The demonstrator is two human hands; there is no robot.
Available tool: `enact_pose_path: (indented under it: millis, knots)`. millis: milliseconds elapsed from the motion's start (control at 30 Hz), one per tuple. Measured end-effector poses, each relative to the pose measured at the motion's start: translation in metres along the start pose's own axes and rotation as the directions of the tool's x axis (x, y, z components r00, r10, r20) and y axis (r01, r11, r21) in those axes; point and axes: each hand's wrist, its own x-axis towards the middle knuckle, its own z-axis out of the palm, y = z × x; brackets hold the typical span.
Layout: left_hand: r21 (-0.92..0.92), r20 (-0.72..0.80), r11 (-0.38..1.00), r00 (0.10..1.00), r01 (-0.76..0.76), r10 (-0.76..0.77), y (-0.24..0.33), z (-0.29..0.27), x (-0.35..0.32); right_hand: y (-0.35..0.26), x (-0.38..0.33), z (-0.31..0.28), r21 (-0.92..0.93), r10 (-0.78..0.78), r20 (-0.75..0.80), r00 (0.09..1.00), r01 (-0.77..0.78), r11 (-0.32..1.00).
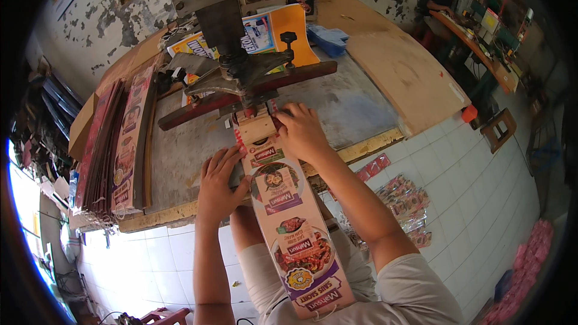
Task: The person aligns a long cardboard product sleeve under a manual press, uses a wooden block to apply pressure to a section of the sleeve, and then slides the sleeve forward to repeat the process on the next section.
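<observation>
Panel [294, 216], long, pale pink, printed with food dishes, runs lower centre to mid-frame. Left hand [224, 174] loosely spread at its edge; right hand [301, 131] bent beside wooden block [256, 125] covering far end, grip unclear. Panel stack [123, 144] on counter [180, 165], mid-left; dark press [232, 66] overhangs, upper centre.

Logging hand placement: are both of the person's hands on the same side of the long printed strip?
No, the left hand is by the left edge of the printed strip, the right hand by its right edge.
</observation>
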Motion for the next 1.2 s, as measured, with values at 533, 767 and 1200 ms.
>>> enact_pose_path:
  millis: [533,767,1200]
  knots:
    - [-0.051,-0.018,0.999,1.0,0.012,-0.013,-0.001,-0.002,-0.003,-0.022,0.009,-0.039,0.363,-0.215,-0.115,0.97,0.243,0.9]
    - [-0.069,-0.048,0.998,0.999,0.006,-0.009,-0.007,0.0,-0.007,-0.032,0.007,-0.036,0.471,-0.102,0.085,0.991,0.05,0.881]
    - [-0.04,-0.085,0.999,0.996,-0.016,0.012,-0.012,0.006,-0.012,-0.032,0.008,-0.033,0.432,-0.157,-0.002,0.988,0.143,0.891]
